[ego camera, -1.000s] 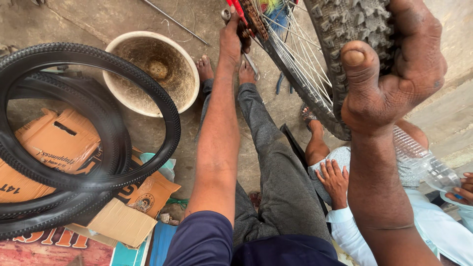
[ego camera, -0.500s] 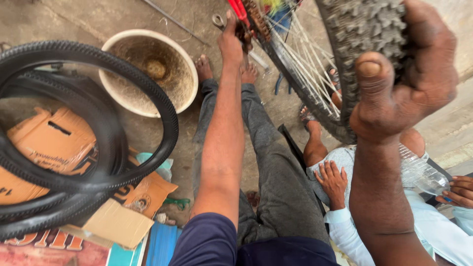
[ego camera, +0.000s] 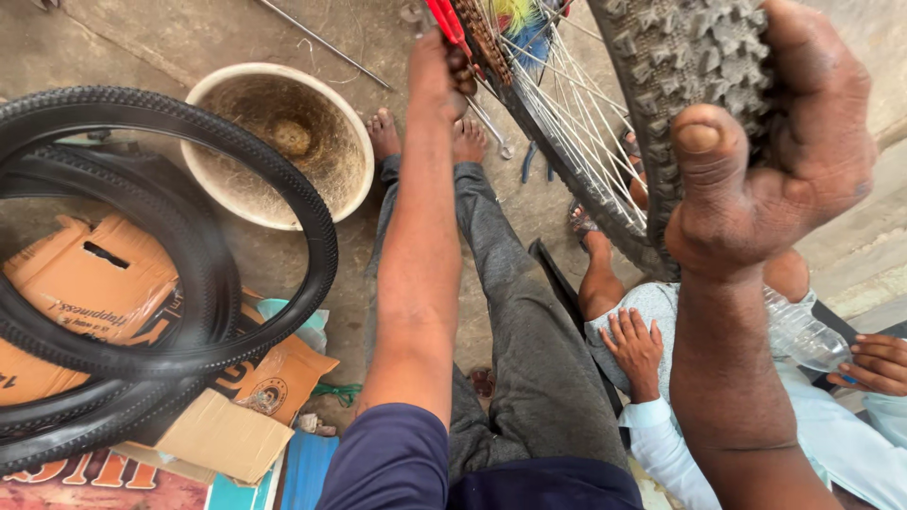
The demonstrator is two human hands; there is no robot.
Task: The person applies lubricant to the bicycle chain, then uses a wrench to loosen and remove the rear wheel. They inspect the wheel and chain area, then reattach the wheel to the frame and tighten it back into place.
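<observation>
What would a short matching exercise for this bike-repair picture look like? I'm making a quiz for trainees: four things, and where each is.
Things:
1. knobby tyre
2. basin
3. plastic bottle
4. loose tyres

Places:
A. on cardboard at the left
B. gripped by the right hand
C. on the ground beside the bare feet
D. lower right, beside another person's hand

Pairs: 1-B, 2-C, 3-D, 4-A

Left arm stretched forward, left hand clenched; right hand raised, fingers curled, thumb up.
</observation>
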